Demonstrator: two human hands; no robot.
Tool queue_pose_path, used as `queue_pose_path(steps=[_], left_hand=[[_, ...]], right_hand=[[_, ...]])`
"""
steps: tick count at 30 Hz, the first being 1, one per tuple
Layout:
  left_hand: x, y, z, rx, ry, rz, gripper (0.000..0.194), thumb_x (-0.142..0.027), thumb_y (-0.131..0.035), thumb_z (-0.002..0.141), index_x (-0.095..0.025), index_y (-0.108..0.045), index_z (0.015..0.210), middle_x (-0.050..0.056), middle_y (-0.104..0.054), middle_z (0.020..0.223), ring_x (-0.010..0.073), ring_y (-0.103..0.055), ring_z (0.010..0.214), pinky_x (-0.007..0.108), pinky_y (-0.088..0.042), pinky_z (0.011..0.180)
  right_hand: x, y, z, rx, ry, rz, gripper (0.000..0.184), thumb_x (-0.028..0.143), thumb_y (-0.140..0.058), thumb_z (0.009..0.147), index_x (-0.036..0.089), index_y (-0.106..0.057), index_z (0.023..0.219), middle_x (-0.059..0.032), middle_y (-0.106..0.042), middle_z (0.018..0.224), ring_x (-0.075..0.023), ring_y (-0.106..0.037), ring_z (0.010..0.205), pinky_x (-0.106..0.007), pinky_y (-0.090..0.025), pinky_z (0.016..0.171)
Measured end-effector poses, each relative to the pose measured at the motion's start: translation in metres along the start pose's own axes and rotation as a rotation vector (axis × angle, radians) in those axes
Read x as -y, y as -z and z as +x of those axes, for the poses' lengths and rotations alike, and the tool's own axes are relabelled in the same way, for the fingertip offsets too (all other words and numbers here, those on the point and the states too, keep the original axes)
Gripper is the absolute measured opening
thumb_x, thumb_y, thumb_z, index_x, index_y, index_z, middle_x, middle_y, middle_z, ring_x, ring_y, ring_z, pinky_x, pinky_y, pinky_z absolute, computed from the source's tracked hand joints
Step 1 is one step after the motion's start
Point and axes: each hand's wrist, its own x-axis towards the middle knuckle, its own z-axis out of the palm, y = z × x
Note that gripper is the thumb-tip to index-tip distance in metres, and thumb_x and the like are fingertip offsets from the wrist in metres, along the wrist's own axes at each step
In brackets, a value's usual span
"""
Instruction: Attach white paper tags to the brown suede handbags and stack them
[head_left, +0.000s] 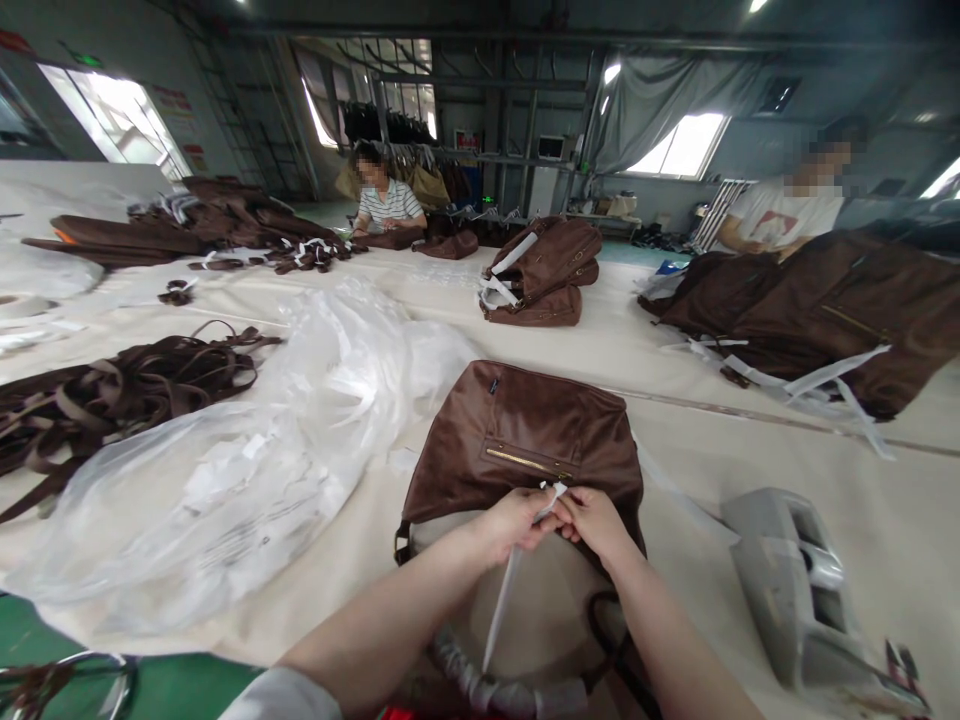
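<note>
Left hand [517, 524] and right hand [598, 520], both nearly closed, are pinching the white strip [501, 612] over the brown bag [551, 415], its loose length running near and slightly left, nearer the left hand, gold zipper [525, 460] sitting just far of both.

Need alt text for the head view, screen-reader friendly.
Two bare hands, left and right, meet over a brown bag with a gold zipper, fingers on a white strip. Around it on the pale table lie clear plastic, dark straps and more brown bags; two people are beyond.
</note>
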Motion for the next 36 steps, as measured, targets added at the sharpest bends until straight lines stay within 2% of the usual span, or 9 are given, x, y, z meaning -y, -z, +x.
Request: queue_pose_path(steps=[3, 5, 11, 14, 18, 22, 28, 32, 36], left_hand=[[-0.001, -0.006, -0.005, -0.325, -0.324, 0.595, 0.032, -0.032, -0.037, 0.092, -0.014, -0.063, 0.084, 0.003, -0.055, 0.069, 0.0127, -0.049, 0.060, 0.024, -0.041, 0.060], [-0.004, -0.007, -0.010, -0.411, -0.406, 0.952, 0.031, -0.029, -0.035, 0.094, -0.016, -0.063, 0.091, 0.008, -0.061, 0.084, 0.0180, -0.056, 0.079, 0.029, -0.043, 0.076], [-0.005, -0.016, -0.018, -0.357, -0.301, 1.431, 0.039, -0.016, -0.033, 0.093, -0.011, -0.047, 0.128, 0.018, -0.057, 0.107, 0.0250, -0.061, 0.088, 0.036, -0.047, 0.076], [-0.003, -0.022, -0.018, -0.350, -0.281, 1.495, 0.045, -0.013, -0.033, 0.091, -0.009, -0.038, 0.136, 0.019, -0.055, 0.110, 0.0265, -0.060, 0.090, 0.038, -0.048, 0.075], [-0.002, -0.023, -0.019, -0.328, -0.296, 1.432, 0.040, -0.014, -0.034, 0.090, -0.011, -0.044, 0.129, 0.016, -0.057, 0.109, 0.0252, -0.060, 0.089, 0.036, -0.047, 0.076], [-0.001, -0.019, -0.017, -0.324, -0.327, 1.196, 0.028, -0.020, -0.031, 0.093, -0.018, -0.057, 0.100, 0.009, -0.061, 0.095, 0.0209, -0.059, 0.087, 0.031, -0.045, 0.079], [0.002, -0.009, -0.009, -0.240, -0.304, 0.896, 0.025, -0.017, -0.034, 0.089, -0.018, -0.057, 0.079, 0.003, -0.059, 0.074, 0.0153, -0.055, 0.072, 0.025, -0.041, 0.070], [0.006, -0.004, -0.004, -0.191, -0.235, 0.619, 0.027, -0.023, -0.038, 0.089, -0.016, -0.054, 0.068, -0.002, -0.047, 0.057, 0.0111, -0.043, 0.055, 0.023, -0.034, 0.055], [0.005, -0.004, -0.005, -0.136, -0.072, 0.171, 0.032, -0.043, -0.044, 0.087, -0.015, -0.053, 0.075, -0.007, -0.037, 0.052, 0.0059, -0.026, 0.041, 0.020, -0.019, 0.042]], right_hand=[[0.004, 0.005, -0.009, -0.071, -0.014, 0.074, 0.038, 0.053, -0.058, 0.078, 0.017, -0.061, 0.066, -0.0009, -0.061, 0.054, -0.0100, -0.053, 0.042, -0.020, -0.037, 0.038], [0.009, 0.007, -0.015, -0.095, -0.030, 0.168, 0.045, 0.060, -0.057, 0.077, 0.016, -0.061, 0.066, -0.0011, -0.059, 0.050, -0.0098, -0.051, 0.039, -0.019, -0.035, 0.036], [0.022, 0.005, -0.023, 0.009, -0.120, 0.210, 0.070, 0.074, -0.035, 0.081, 0.013, -0.063, 0.062, -0.0057, -0.060, 0.046, -0.0094, -0.051, 0.034, -0.018, -0.030, 0.032], [0.021, 0.003, -0.023, 0.009, -0.119, 0.168, 0.063, 0.071, -0.043, 0.080, 0.014, -0.062, 0.061, -0.0034, -0.058, 0.045, -0.0090, -0.049, 0.034, -0.018, -0.028, 0.032], [0.012, 0.002, -0.022, 0.029, -0.030, 0.156, 0.045, 0.060, -0.060, 0.074, 0.017, -0.060, 0.064, 0.0016, -0.057, 0.047, -0.0084, -0.048, 0.036, -0.019, -0.031, 0.035], [0.007, 0.001, -0.022, 0.023, 0.025, 0.163, 0.039, 0.055, -0.059, 0.076, 0.018, -0.059, 0.064, 0.0022, -0.056, 0.049, -0.0085, -0.048, 0.039, -0.020, -0.033, 0.039], [0.008, 0.000, -0.023, 0.002, 0.053, 0.121, 0.031, 0.046, -0.057, 0.077, 0.018, -0.059, 0.064, 0.0030, -0.056, 0.048, -0.0093, -0.048, 0.041, -0.021, -0.034, 0.042], [0.007, 0.000, -0.023, -0.002, 0.066, 0.087, 0.028, 0.042, -0.056, 0.077, 0.019, -0.059, 0.063, 0.0030, -0.055, 0.048, -0.0102, -0.048, 0.042, -0.022, -0.035, 0.043], [0.006, 0.001, -0.022, 0.007, 0.067, 0.102, 0.029, 0.043, -0.056, 0.078, 0.019, -0.059, 0.063, 0.0033, -0.055, 0.048, -0.0097, -0.047, 0.043, -0.021, -0.035, 0.044]])
